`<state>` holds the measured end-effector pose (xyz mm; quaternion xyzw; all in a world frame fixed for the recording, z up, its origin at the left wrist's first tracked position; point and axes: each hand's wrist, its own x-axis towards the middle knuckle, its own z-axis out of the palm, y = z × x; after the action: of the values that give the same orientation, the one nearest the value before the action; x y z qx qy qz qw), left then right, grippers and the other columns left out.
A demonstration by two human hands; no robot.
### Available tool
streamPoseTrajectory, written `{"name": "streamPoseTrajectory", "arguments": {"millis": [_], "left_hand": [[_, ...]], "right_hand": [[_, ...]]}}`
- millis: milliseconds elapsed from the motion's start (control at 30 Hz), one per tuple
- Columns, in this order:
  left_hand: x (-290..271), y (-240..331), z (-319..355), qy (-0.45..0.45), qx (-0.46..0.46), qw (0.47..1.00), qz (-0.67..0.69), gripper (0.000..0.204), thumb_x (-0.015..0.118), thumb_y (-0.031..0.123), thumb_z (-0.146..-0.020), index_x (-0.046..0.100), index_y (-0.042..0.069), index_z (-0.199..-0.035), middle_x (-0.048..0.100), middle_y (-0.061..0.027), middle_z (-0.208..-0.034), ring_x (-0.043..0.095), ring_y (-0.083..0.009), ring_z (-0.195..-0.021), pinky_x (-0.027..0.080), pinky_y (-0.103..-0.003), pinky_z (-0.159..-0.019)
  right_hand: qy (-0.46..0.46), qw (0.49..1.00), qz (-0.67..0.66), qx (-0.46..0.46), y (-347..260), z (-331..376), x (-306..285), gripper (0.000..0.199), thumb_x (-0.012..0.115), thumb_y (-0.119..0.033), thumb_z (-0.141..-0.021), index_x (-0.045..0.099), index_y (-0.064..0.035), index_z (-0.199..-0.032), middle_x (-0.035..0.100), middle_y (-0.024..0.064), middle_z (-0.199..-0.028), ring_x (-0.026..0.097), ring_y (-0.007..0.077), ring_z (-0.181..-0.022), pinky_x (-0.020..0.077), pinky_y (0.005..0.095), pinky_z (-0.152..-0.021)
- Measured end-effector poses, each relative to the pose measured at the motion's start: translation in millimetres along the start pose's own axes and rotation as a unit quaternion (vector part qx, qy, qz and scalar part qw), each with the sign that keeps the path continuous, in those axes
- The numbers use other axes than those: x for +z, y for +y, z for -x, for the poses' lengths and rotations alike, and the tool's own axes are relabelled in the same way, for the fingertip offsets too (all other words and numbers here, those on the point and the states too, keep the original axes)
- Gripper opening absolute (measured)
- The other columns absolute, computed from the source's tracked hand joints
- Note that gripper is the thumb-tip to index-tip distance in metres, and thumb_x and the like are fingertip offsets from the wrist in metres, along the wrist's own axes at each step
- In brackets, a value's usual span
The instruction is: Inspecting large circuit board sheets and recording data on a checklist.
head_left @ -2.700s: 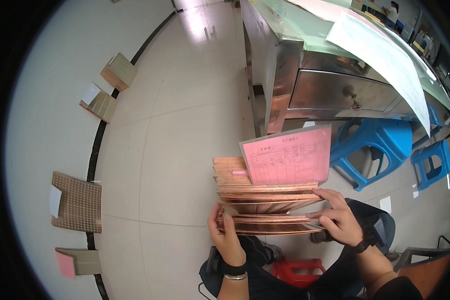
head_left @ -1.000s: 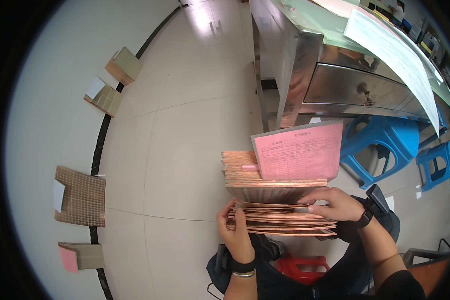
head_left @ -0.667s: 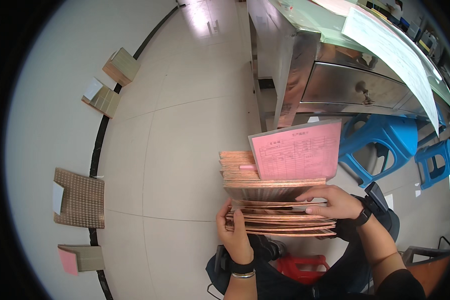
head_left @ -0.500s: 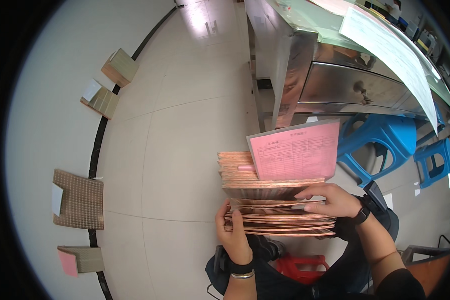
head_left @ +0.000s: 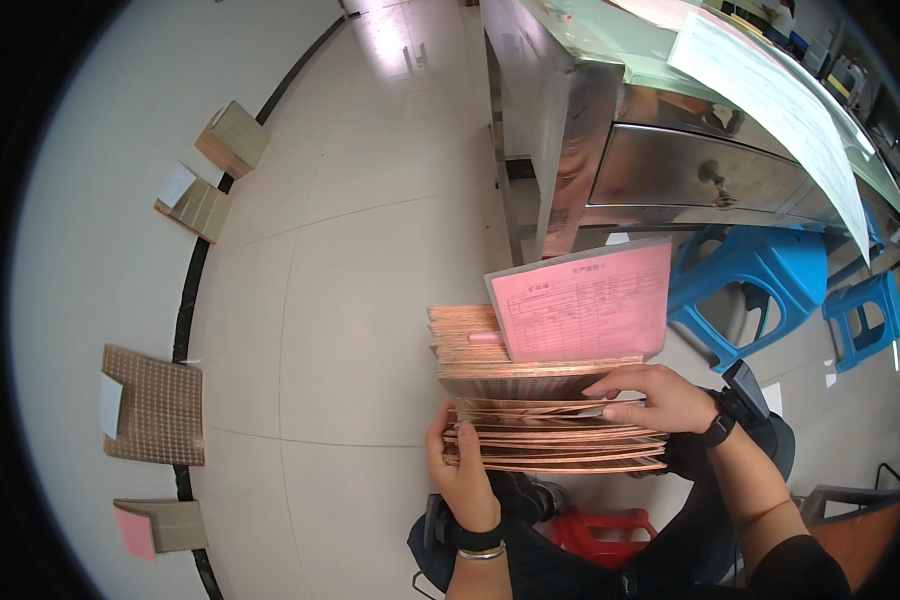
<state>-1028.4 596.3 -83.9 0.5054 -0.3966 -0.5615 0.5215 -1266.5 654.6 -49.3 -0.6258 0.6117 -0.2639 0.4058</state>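
Observation:
A bundle of thin copper-edged panels (head_left: 560, 455), which look like circuit boards, stands on edge in front of me, slightly fanned. My left hand (head_left: 464, 482) grips its left end, the thumb over the near side. At the right end, my right hand (head_left: 662, 398) pinches the far panels of the bundle between thumb and fingers. Just beyond stands another tight stack of copper-edged panels (head_left: 460, 350). A pink printed form in a clear sleeve (head_left: 585, 305) leans upright on that stack. What supports the panels is hidden beneath them.
A metal desk (head_left: 690, 170) with a drawer stands at the far right, papers (head_left: 770, 110) hanging over its edge. Blue stools (head_left: 755, 280) sit below it. A red stool (head_left: 600, 535) is between my legs. Several panel stacks (head_left: 155, 405) lean along the left wall.
The near panels have spread a little further apart between my hands. Both hands keep their places on the bundle; the whole view has shifted slightly.

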Motion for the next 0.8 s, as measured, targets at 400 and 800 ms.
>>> {"name": "streamPoseTrajectory", "arguments": {"millis": [400,800], "left_hand": [[-1.0,2.0,0.4,-0.009,-0.011,1.0,-0.009,0.031,0.048,0.007,-0.093,0.048,-0.004,-0.122,0.053,-0.0121,-0.118,0.049,-0.0183,-0.108,0.038,-0.03,-0.094],[-0.9,2.3,0.7,-0.005,-0.014,1.0,-0.009,0.033,0.05,0.013,-0.093,0.048,-0.004,-0.123,0.052,-0.0135,-0.12,0.049,-0.0209,-0.113,0.037,-0.032,-0.097]], "right_hand": [[-0.009,0.999,0.029,-0.019,-1.4,0.9,0.2,0.043,0.063,-0.039,-0.081,0.061,-0.0077,-0.111,0.063,0.011,-0.105,0.06,0.0274,-0.097,0.0478,0.0353,-0.082],[0.02,0.995,0.078,-0.05,-3.0,0.3,-0.6,0.041,0.065,-0.038,-0.08,0.063,-0.0073,-0.107,0.064,0.0114,-0.101,0.061,0.0289,-0.093,0.0489,0.0359,-0.08]]}}
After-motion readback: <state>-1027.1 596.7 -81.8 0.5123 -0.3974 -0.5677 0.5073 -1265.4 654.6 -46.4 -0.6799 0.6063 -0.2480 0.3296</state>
